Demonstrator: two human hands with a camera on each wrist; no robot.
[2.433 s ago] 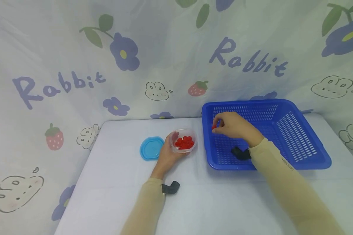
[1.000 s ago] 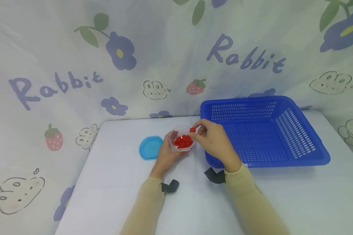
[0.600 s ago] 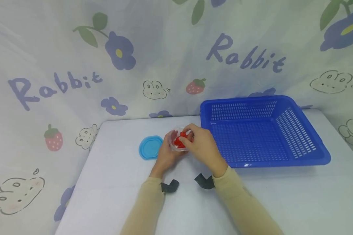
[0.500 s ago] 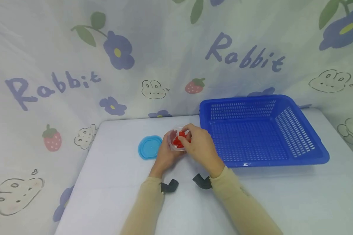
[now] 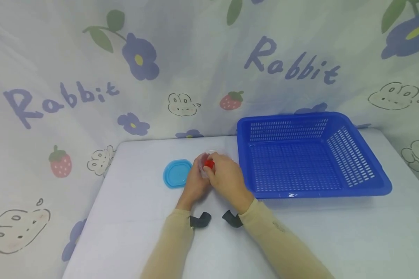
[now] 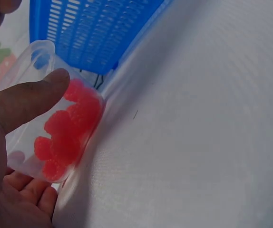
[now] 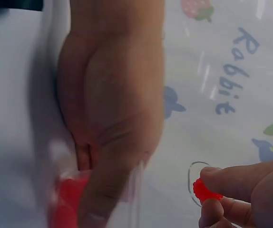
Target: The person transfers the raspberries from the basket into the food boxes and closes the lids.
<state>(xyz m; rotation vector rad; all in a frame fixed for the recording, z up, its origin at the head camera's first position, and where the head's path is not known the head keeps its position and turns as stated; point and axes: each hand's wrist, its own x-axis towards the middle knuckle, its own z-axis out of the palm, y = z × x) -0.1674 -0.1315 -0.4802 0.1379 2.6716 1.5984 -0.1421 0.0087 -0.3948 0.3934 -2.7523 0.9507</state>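
My left hand (image 5: 193,188) grips a small clear plastic tub (image 6: 24,154), its thumb laid across the near side. Several red raspberries (image 6: 65,137) lie at the bottom of the tub, seen through its wall. Over the tub's opening is my right hand (image 5: 228,178), which pinches a single raspberry (image 7: 205,191) between thumb and fingers. In the head view the right hand covers much of the tub. A light blue lid (image 5: 177,173) lies on the table just left of the left hand.
A large blue perforated basket (image 5: 300,166) stands on the right, close beside the right hand. The white-covered table (image 5: 136,217) reaches back to a hanging cloth (image 5: 195,58) printed with flowers, strawberries and rabbits.
My right hand has moved left from inside the basket to over the tub, with a raspberry pinched in it. The left hand has kept its hold on the tub.
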